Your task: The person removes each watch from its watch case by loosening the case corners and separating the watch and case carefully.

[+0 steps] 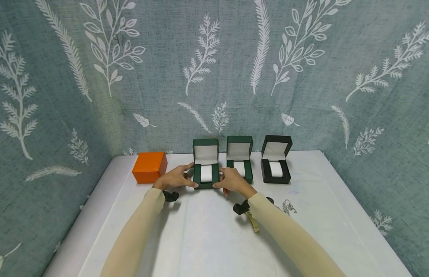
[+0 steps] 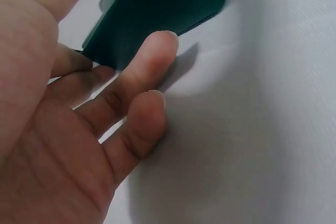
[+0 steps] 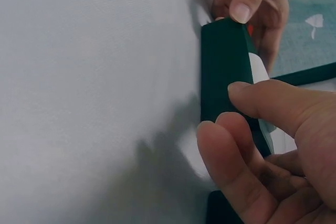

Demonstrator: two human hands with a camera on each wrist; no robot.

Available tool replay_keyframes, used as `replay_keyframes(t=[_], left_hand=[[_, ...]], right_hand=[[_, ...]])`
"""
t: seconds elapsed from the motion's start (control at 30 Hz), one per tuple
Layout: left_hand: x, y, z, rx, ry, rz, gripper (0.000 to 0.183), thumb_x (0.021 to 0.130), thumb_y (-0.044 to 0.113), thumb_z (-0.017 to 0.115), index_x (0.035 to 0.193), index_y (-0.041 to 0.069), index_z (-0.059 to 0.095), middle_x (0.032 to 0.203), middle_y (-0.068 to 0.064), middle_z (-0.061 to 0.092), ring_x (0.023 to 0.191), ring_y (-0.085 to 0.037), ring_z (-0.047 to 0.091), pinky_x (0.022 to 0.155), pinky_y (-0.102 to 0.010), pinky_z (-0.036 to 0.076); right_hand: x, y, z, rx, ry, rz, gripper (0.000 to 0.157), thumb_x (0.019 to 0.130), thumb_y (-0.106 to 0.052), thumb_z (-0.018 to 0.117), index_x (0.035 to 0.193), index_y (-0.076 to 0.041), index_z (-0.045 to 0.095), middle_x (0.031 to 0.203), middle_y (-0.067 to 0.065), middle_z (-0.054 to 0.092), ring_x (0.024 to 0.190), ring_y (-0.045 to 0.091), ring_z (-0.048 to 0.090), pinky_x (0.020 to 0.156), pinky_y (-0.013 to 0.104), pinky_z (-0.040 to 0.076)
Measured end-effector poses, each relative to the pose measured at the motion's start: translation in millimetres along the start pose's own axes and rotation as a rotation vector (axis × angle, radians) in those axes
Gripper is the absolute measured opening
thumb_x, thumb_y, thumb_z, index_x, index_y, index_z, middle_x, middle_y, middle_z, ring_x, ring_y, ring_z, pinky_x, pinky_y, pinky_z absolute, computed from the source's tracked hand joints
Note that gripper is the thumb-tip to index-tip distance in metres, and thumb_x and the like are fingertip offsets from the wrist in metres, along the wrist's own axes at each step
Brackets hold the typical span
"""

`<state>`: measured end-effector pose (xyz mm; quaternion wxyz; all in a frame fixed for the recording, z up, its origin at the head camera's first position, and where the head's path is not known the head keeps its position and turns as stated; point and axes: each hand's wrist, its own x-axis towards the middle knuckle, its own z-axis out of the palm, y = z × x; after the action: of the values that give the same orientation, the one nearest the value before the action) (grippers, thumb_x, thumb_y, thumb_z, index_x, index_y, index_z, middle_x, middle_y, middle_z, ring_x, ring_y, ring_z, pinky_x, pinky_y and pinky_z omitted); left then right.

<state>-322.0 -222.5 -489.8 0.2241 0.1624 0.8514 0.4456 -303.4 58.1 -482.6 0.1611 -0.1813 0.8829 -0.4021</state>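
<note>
A green watch box [image 1: 206,152] stands with its lid raised, showing a pale lining and a white cushion [image 1: 206,174]. My left hand [image 1: 175,177] grips its left side, the thumb at the front corner and a finger towards the back. On the opposite side, my right hand [image 1: 234,181] holds the box with its thumb on the front right corner. The right wrist view shows both thumbs against the box's green front [image 3: 226,66]. In the left wrist view, several fingers of that hand are spread below the green wall [image 2: 168,3].
An orange box [image 1: 149,168] sits closed at the left. Right of the held box stand a second open green box [image 1: 239,148] and an open black box [image 1: 276,154]. A gold-coloured band [image 1: 252,222] and a silver chain-like piece [image 1: 289,207] lie near my right forearm. Patterned cloth [image 1: 235,77] hangs behind.
</note>
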Motion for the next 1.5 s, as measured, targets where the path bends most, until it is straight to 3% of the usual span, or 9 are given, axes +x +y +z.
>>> replay_keyframes(t=[0.37, 0.5, 0.6, 0.77, 0.93, 1.17, 1.37, 1.5], left_hand=[[-1.6, -0.5, 0.8, 0.02, 0.015, 0.012, 0.108, 0.087, 0.034, 0.084, 0.166, 0.011, 0.014, 0.102, -0.012, 0.071, 0.089, -0.022, 0.063, 0.084, -0.036, 0.045], [-5.2, -1.3, 3.6, 0.033, 0.05, 0.027, 0.1, 0.087, 0.034, 0.084, 0.163, 0.007, 0.026, 0.137, -0.019, 0.061, 0.093, -0.02, 0.065, 0.085, -0.035, 0.046], [-11.9, -3.0, 8.3, 0.057, 0.093, 0.046, 0.091, 0.087, 0.037, 0.085, 0.158, 0.005, 0.039, 0.152, -0.017, 0.05, 0.092, -0.019, 0.067, 0.082, -0.034, 0.048], [-29.8, -5.9, 16.8, 0.078, 0.184, 0.08, 0.07, 0.086, 0.04, 0.085, 0.142, 0.006, 0.061, 0.125, -0.01, 0.069, 0.081, -0.019, 0.069, 0.075, -0.033, 0.052], [-51.9, -4.3, 28.3, 0.075, 0.238, 0.112, 0.051, 0.087, 0.038, 0.084, 0.127, 0.009, 0.071, 0.104, 0.0, 0.072, 0.078, -0.021, 0.066, 0.071, -0.034, 0.052], [-75.8, 7.8, 57.3, 0.105, 0.192, 0.226, 0.049, 0.09, 0.037, 0.082, 0.128, 0.008, 0.071, 0.106, 0.0, 0.073, 0.08, -0.018, 0.063, 0.07, -0.031, 0.05], [-84.8, 17.0, 79.3, 0.11, 0.141, 0.303, 0.05, 0.089, 0.037, 0.083, 0.128, 0.008, 0.07, 0.108, -0.003, 0.073, 0.076, -0.014, 0.062, 0.064, -0.027, 0.048], [-88.3, 19.8, 87.3, 0.115, 0.115, 0.315, 0.051, 0.088, 0.036, 0.084, 0.129, 0.009, 0.07, 0.109, -0.003, 0.073, 0.074, -0.012, 0.062, 0.067, -0.027, 0.05]], right_hand=[[-2, -4, 1.3, -0.022, 0.029, -0.017, 0.083, 0.093, -0.02, 0.079, 0.156, 0.006, 0.034, 0.064, 0.007, 0.066, 0.044, 0.018, 0.062, 0.048, 0.033, 0.055], [-5, -1, 2.2, -0.028, 0.039, -0.03, 0.08, 0.094, -0.018, 0.079, 0.157, 0.005, 0.035, 0.069, 0.008, 0.068, 0.045, 0.017, 0.064, 0.05, 0.032, 0.055], [-9, 3, 1.7, -0.014, 0.058, -0.069, 0.075, 0.094, -0.018, 0.078, 0.155, 0.002, 0.04, 0.077, 0.005, 0.069, 0.047, 0.017, 0.065, 0.051, 0.032, 0.056], [-25, 13, -4.6, 0.049, 0.084, -0.156, 0.066, 0.093, -0.019, 0.079, 0.15, -0.003, 0.051, 0.089, 0.002, 0.069, 0.053, 0.021, 0.067, 0.054, 0.037, 0.056], [-47, 24, -12.8, 0.078, 0.078, -0.192, 0.064, 0.093, -0.023, 0.08, 0.149, -0.006, 0.054, 0.097, 0.003, 0.069, 0.061, 0.022, 0.068, 0.056, 0.037, 0.057], [-87, 34, -16.8, 0.11, 0.058, -0.215, 0.063, 0.092, -0.026, 0.08, 0.148, -0.008, 0.055, 0.103, 0.003, 0.067, 0.068, 0.021, 0.067, 0.058, 0.035, 0.056], [-115, 43, -9.2, 0.086, 0.047, -0.285, 0.061, 0.092, -0.028, 0.081, 0.144, -0.007, 0.058, 0.105, 0.005, 0.069, 0.077, 0.012, 0.065, 0.065, 0.029, 0.054], [-125, 47, -3.9, 0.071, 0.05, -0.333, 0.058, 0.091, -0.026, 0.081, 0.14, -0.004, 0.061, 0.105, 0.009, 0.071, 0.081, 0.01, 0.065, 0.074, 0.027, 0.055]])
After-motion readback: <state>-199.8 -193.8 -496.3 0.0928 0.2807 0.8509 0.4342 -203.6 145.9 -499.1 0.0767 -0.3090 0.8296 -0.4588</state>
